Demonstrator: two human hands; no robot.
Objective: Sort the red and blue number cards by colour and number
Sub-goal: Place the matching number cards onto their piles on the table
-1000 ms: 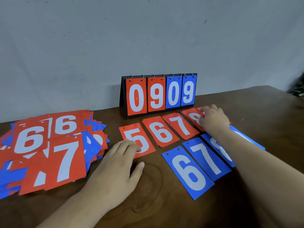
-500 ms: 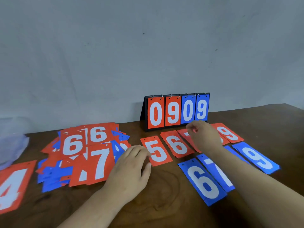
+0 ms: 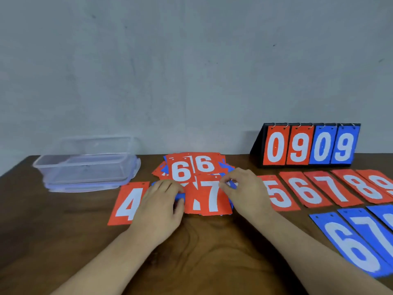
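Note:
A mixed pile of red and blue number cards [image 3: 197,167] lies mid-table, with two red 6s at its back and a red 7 card [image 3: 209,198] on top in front. My left hand [image 3: 159,207] lies on the pile's left side and grips the edge of a blue card [image 3: 179,196]. My right hand [image 3: 246,190] is at the pile's right side, its curled fingertips pinching the red 7's upper right edge. A red 4 card [image 3: 125,204] lies left of the pile. To the right runs a row of red cards from 5 [image 3: 279,195] to 9 [image 3: 382,182]. Below it lie a blue 6 [image 3: 353,245] and a blue 7 [image 3: 376,228].
A black flip scoreboard [image 3: 309,145] reading 0 9 0 9 stands at the back right against the wall. A clear plastic container [image 3: 85,167] sits on its lid at the back left. The brown wooden table [image 3: 202,248] runs to the near edge between my forearms.
My view has swung left, bringing the container into sight. My right hand left the red row and came to the pile's right side. My left hand moved from beside the red 5 onto the pile.

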